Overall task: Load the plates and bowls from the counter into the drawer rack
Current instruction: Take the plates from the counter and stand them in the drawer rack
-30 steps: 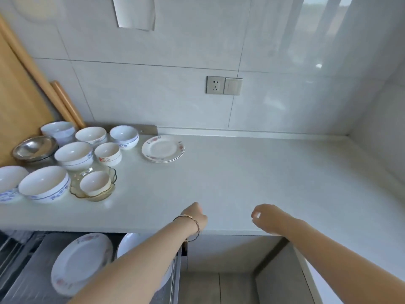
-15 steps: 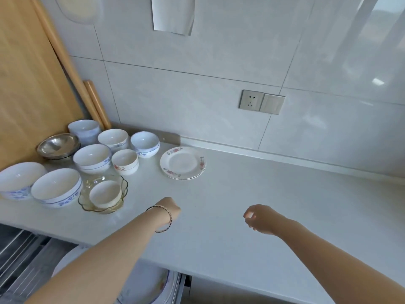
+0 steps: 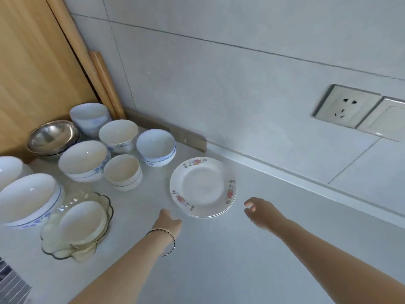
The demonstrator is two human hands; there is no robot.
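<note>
A small stack of white plates with red flower rims lies on the pale counter. My left hand, a bracelet on its wrist, hovers just left of the stack's near edge, fingers loosely curled, holding nothing. My right hand is a little to the right of the stack, fingers apart and empty. To the left stand several white bowls, among them a blue-banded bowl and a small cup-like bowl. A bowl sits inside a glass dish. The drawer rack shows only at the bottom left corner.
A steel bowl and wooden boards stand at the back left against the tiled wall. A wall socket with a switch is at the right. Bare counter stretches to the right and in front of the plates.
The view has moved closer and lower toward the counter. Both hands have moved forward to either side of the plate stack, and the right hand's fingers have spread.
</note>
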